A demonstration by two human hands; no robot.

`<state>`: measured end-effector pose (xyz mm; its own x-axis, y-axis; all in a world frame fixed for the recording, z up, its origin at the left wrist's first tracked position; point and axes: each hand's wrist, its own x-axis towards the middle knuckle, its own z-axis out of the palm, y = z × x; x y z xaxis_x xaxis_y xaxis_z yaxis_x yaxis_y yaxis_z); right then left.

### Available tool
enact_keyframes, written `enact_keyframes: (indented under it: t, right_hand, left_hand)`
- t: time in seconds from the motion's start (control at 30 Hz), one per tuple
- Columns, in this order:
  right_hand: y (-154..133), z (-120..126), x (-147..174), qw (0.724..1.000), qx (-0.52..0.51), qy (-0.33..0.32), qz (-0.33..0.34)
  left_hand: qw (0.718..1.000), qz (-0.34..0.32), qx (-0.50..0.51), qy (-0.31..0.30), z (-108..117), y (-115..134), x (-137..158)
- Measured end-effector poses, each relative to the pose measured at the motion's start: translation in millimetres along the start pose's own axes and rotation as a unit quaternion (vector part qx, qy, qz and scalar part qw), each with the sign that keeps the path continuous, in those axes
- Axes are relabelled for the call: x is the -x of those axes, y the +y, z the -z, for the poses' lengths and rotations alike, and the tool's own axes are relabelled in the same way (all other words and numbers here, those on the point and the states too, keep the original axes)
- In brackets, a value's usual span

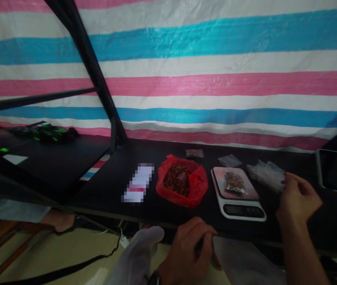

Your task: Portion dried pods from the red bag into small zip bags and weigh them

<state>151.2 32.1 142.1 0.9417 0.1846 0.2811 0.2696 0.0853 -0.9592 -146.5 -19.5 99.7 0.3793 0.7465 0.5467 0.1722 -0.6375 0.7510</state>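
Note:
My right hand [299, 200] reaches to a loose pile of clear plastic bags [266, 174], thumb and finger pinched on the edge of a bag. My left hand [189, 249] is closed, fingers curled, by the table's front edge; whatever it may hold is hidden. Between the hands, a white digital scale [242, 209] carries a small clear bag of brown pieces [234, 183]. To its left, an open red plastic bag [183, 200] holds many small brown pieces, with a small clear cup [181, 178] lying among them.
Behind the red bag lies a filled packet [194, 153]; a flat clear bag [229, 160] is behind the scale. A phone [332, 170] is at right, a blurred-out white paper [139, 183] at left. Another person's foot [63, 220] and a green toy car [52, 132] are further left.

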Motion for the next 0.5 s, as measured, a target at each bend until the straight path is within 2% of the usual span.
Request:
enact_keyframes:
  t: [0.27,0.5]
  right_hand:
    - [4,-2,-9,0.997,-0.010,-0.063,0.032]
    - [18,-9,-14,0.997,-0.022,-0.056,0.050]
  left_hand:
    - [0.998,-0.025,-0.025,-0.044,-15,5,4]
    - [0.997,-0.050,-0.035,-0.046,-23,4,0]
